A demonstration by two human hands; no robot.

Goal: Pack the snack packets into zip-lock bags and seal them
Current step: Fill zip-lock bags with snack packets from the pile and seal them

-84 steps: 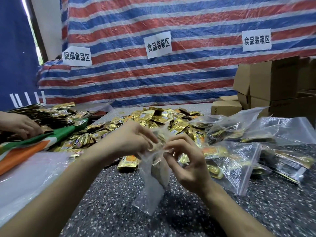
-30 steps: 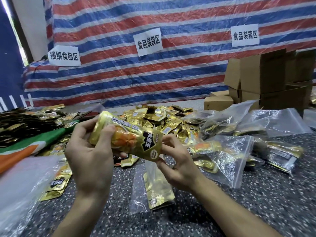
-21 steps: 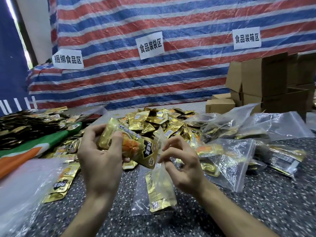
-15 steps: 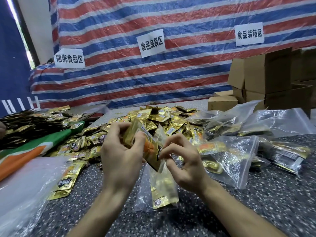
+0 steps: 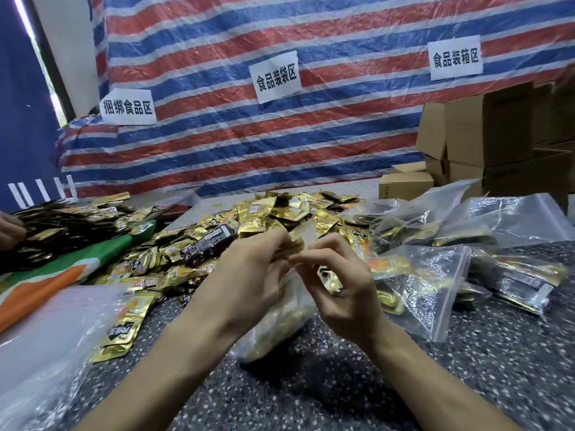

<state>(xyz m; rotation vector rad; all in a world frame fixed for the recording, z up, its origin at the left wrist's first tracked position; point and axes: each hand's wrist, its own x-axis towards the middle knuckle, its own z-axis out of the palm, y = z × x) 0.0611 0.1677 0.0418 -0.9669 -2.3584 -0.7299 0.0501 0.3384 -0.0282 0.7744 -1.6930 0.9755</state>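
Both hands met at the mouth of a zip-lock bag (image 5: 280, 318): the left hand (image 5: 249, 275) and right hand (image 5: 339, 287) each pinched its top edge, gold snack packets (image 5: 280, 213) heaped just beyond.

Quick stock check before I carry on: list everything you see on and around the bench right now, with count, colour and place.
zip-lock bag in hand: one, clear, gold packets inside, centre front, top pinched by both hands.
loose snack packets: a large heap, too many to count, gold and black, centre and left.
filled zip-lock bags: several, clear, right side.
empty clear bags: a stack, near left.
dark packet pile: one heap, black and gold, far left.
cardboard boxes: several, brown, far right.
paper signs: three, white, on the striped tarp.
table: one, dark speckled.
another person's hand: one, left edge.
left hand: at bag top.
right hand: at bag top.
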